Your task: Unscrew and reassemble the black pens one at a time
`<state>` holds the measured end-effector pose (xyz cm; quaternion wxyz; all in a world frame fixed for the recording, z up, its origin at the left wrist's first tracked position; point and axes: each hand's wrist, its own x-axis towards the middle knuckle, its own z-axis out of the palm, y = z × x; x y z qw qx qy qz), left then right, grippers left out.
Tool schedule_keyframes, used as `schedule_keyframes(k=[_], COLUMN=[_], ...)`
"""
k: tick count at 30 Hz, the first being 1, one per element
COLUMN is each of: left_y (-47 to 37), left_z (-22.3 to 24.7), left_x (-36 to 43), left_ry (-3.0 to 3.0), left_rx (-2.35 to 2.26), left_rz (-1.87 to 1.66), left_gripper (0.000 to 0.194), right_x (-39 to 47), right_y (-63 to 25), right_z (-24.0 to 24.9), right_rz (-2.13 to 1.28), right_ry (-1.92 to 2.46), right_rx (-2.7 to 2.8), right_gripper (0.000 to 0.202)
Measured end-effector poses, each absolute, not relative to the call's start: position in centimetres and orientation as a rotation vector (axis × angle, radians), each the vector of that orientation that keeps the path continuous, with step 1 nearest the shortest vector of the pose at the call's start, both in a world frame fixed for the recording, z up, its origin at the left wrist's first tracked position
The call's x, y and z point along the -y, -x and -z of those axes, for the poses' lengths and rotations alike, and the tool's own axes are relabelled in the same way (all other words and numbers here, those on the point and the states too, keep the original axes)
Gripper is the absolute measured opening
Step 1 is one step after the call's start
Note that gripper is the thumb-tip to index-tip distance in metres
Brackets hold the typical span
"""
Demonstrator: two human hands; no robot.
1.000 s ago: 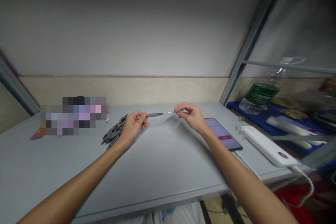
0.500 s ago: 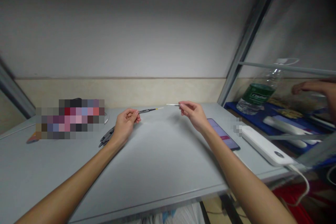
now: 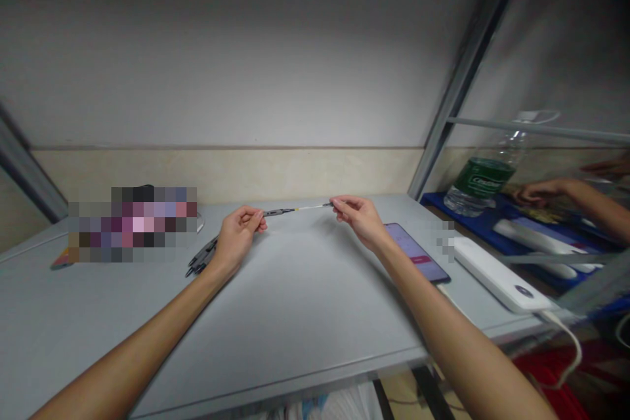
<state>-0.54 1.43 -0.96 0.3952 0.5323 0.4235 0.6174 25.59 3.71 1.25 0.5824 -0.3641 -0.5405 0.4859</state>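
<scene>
Our left hand [image 3: 238,230] pinches a slim grey plastic-looking pen barrel [image 3: 278,212], our right hand [image 3: 358,218] the dark end [image 3: 327,204] of a thin pale rod [image 3: 314,207], above the flat grey tabletop [image 3: 305,302]. Both seem light, stiff; we'd grip the barrel, sparing the slender rod.

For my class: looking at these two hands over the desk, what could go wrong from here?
The left hand pinches a grey barrel and the right hand a thin piece above the desk; either might slip and drop.
The right forearm crosses the phone in view and could nudge it.
A white cable hangs past the desk edge and may snag.
</scene>
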Motion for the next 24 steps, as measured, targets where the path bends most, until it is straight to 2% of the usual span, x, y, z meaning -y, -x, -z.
schedule_keyframes(k=[8,15,24], left_y=[-0.7,-1.2,-0.8], left_z=[0.9,0.7,0.8], left_x=[-0.6,-0.4,-0.5], left_ry=[-1.237,-1.019,-1.078], left_rx=[-0.97,-0.901,-0.932], left_rz=[-1.438,-1.404,-1.382], left_gripper=[0.026,0.025,0.028], right_x=[-3.1,-2.8,-2.1], right_y=[-24.4,-24.9,-24.5], right_z=[-0.7,-1.2,-1.6], right_rz=[-1.178,-1.086,-1.052], right_ry=[0.834,0.855,0.91], right_rx=[1.351,1.497,1.646], right_gripper=[0.033,0.036,0.034])
